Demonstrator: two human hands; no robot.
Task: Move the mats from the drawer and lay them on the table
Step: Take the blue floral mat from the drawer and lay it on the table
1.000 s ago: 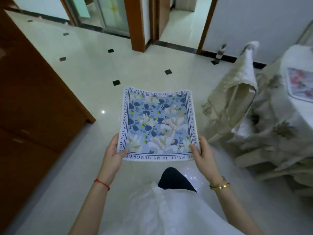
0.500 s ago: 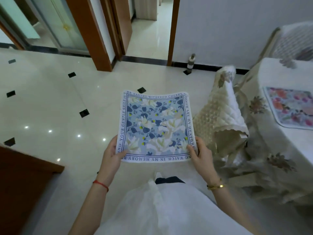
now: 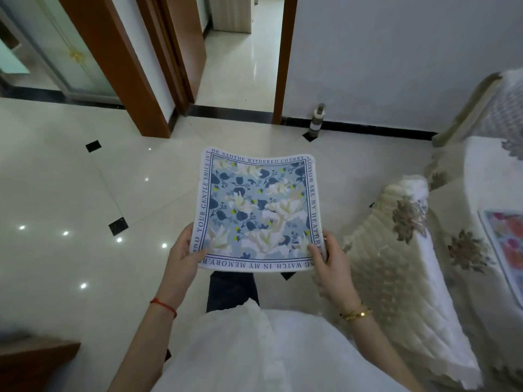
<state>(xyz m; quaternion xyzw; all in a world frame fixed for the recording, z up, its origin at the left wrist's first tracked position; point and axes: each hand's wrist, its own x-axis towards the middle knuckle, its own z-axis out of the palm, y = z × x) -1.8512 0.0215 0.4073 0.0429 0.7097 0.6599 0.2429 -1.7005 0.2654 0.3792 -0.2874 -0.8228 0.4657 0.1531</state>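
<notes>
A square mat (image 3: 257, 210) with blue and white flowers and a border of lettering is held flat in front of me above the floor. My left hand (image 3: 184, 254) grips its near left corner and my right hand (image 3: 329, 263) grips its near right corner. At the right edge stands the table (image 3: 481, 176) under a cream flowered cloth. A second mat (image 3: 506, 244) with pink and red flowers lies on the table, partly cut off by the frame. The drawer is out of view.
A chair (image 3: 396, 273) with a quilted cream cover stands between me and the table. A small bottle (image 3: 316, 120) stands by the wall near the doorway. A brown wooden cabinet corner (image 3: 34, 360) shows at the lower left. Glossy tiled floor (image 3: 85, 193) spreads to the left.
My view has swung right, away from the wooden cabinet and toward the table. The chair and table now sit closer. Both hands keep the same hold on the blue mat.
</notes>
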